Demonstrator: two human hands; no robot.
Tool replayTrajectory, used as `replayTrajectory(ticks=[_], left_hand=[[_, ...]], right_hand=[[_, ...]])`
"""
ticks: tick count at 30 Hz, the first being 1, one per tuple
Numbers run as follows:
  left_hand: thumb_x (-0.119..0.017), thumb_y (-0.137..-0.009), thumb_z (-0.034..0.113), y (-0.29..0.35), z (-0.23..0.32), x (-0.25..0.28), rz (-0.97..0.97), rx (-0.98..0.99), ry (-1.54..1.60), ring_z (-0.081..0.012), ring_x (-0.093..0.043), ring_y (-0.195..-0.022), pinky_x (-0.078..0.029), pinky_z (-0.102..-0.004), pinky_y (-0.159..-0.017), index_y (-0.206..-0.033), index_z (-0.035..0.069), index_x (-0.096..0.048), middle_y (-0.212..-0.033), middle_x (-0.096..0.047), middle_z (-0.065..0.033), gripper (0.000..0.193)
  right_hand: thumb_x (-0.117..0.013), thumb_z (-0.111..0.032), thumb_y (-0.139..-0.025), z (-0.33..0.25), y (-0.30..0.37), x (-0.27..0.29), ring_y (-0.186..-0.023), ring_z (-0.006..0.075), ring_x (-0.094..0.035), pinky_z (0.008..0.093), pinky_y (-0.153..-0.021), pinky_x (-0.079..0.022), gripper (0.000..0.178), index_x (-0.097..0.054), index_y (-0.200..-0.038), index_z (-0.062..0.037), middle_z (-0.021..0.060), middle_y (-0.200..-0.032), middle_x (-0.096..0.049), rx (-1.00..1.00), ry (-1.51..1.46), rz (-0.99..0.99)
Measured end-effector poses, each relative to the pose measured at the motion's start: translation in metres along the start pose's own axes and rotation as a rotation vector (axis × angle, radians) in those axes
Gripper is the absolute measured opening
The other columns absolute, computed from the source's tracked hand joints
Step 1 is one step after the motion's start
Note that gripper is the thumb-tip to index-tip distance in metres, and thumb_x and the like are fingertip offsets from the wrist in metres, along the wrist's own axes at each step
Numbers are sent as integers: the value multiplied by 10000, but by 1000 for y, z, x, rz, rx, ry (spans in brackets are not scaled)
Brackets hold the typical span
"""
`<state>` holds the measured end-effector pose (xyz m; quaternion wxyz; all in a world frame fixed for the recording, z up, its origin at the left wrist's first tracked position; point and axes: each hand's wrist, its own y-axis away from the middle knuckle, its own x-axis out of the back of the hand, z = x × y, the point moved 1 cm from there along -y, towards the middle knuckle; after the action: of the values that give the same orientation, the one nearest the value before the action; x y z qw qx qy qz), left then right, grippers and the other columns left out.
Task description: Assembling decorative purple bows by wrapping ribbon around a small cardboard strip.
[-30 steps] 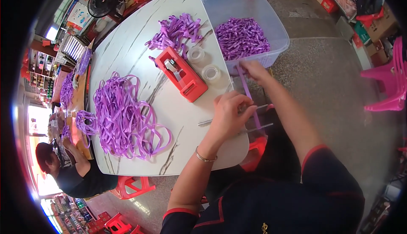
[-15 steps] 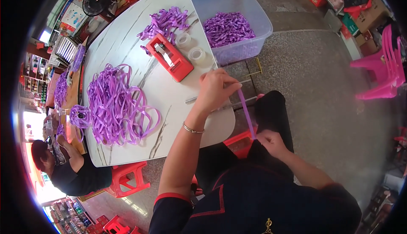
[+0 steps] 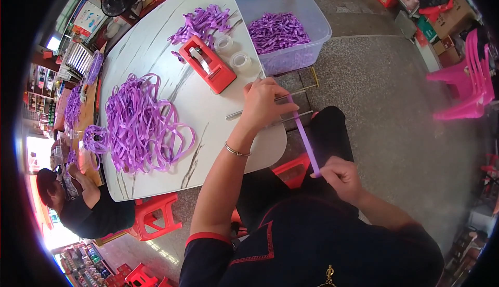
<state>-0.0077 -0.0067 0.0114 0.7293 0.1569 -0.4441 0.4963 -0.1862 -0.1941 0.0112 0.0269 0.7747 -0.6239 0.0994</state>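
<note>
A narrow purple ribbon (image 3: 306, 140) stretches slantwise between my two hands, beyond the table's right edge. My left hand (image 3: 266, 102), a metal bangle at its wrist, has its thumb and fingers closed on the upper end, beside a thin metal rod (image 3: 235, 114) that juts past the table edge. Lower and to the right, my right hand (image 3: 341, 179) pinches the lower end over my lap. Left on the white marbled table (image 3: 208, 149) lies a big heap of loose purple ribbon loops (image 3: 138, 126).
A red tape dispenser (image 3: 210, 68), two clear tape rolls (image 3: 240, 61) and a pile of short purple ribbon pieces (image 3: 200, 24) are farther back. A clear plastic bin (image 3: 299, 58) holds many purple pieces. Another person (image 3: 91, 204) sits at far left. Pink chairs (image 3: 468, 81) stand right.
My right hand has moved slightly right, drawing the ribbon's lower end with it. My left hand has turned a little beside the metal rod, and its fingers look more spread.
</note>
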Motion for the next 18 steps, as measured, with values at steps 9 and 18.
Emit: replayTrajectory(ticks=[9,18], left_hand=[[-774,-583,283,3,-2,-1,18,-23,6,-221,-542,-752,-353,-378,-763,-793,87,-672,-712,-558,-34,305],[-611,-734,89,0,-12,-3,122,76,328,-253,-572,-668,-435,-348,-665,-837,34,-549,-731,-577,-97,132]], right_hand=[[-517,-104,-860,-52,-89,19,-621,72,-418,228,-555,-342,166,-658,-900,-26,-19,-629,-447,-8,-82,10],[-492,-227,-892,10,-209,17,-524,-3,-307,163,-459,-220,274,-653,-978,-23,-95,-611,-361,-270,-438,-52]])
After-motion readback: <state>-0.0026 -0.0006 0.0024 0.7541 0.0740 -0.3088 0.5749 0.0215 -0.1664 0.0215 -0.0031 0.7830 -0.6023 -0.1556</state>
